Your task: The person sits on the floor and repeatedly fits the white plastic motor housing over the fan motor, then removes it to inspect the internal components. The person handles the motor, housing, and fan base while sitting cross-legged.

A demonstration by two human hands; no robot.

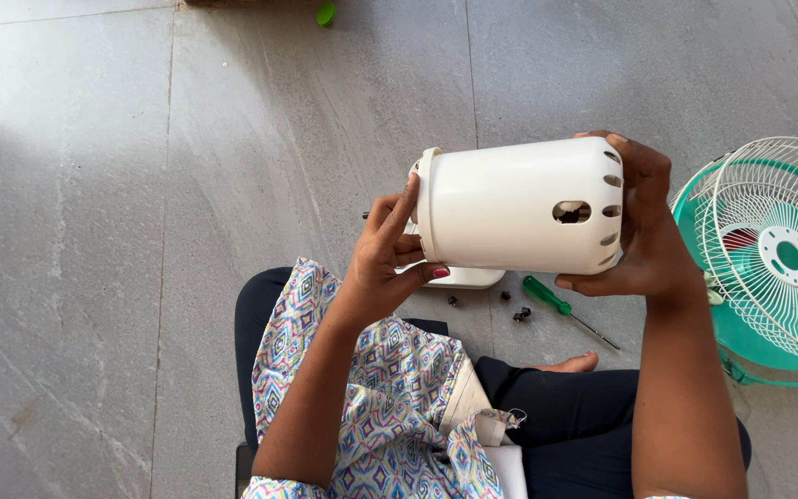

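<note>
Seen from above, a seated person raises both bare forearms from the lap, the two hands well apart at the same height. The left hand point(390, 254), at about nine o'clock, stands with palm turned inward, fingers stretched upward and the thumb curled across below, its nail painted pink. The right hand point(637, 222), at three o'clock, is cupped, fingers wrapped over from above and thumb hooked underneath, wrist bent, forearm rising near-vertical from six o'clock.

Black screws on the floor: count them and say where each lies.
3 small black screws show on the grey floor: one by the white part under the white housing, one beside the green screwdriver, one below it. More may be hidden.
</note>
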